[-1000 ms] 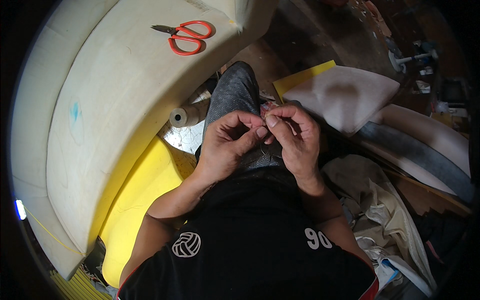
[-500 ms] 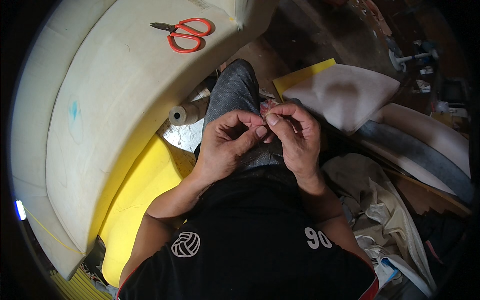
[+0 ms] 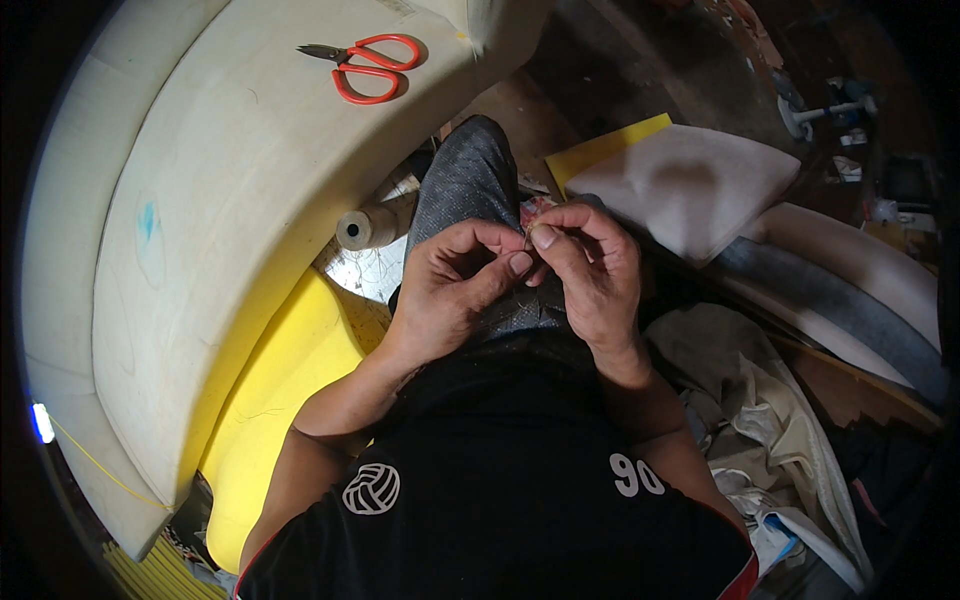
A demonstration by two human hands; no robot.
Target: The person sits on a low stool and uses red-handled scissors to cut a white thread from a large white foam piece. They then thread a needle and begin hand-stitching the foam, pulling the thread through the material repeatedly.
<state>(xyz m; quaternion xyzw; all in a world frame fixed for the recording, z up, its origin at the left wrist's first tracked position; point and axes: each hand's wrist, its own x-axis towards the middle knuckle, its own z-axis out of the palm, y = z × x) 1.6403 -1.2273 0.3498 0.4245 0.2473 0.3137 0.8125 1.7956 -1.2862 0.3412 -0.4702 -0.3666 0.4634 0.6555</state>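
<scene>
Both hands meet above my lap, over dark grey patterned trousers [image 3: 455, 185]. My left hand [image 3: 455, 285] is closed in a pinch, thumb against fingers. Close beside it, my right hand [image 3: 595, 275] pinches as well, its thumb and forefinger almost touching the left fingertips. Whatever lies between the fingertips is thin and too small to make out, perhaps thread-like. A pair of scissors [image 3: 375, 70] with red handles and dark blades lies on the pale padded surface at the upper left, away from both hands.
A large cream padded piece [image 3: 200, 200] curves along my left, with yellow foam [image 3: 285, 370] below it. A roll of material [image 3: 370, 227] lies beside my knee. Pale foam pieces [image 3: 690, 185] are at the right, above crumpled grey-beige cloth [image 3: 730, 370].
My hands hold almost the same pinched pose, with only a slight shift at the fingertips. The scissors lie where they were.
</scene>
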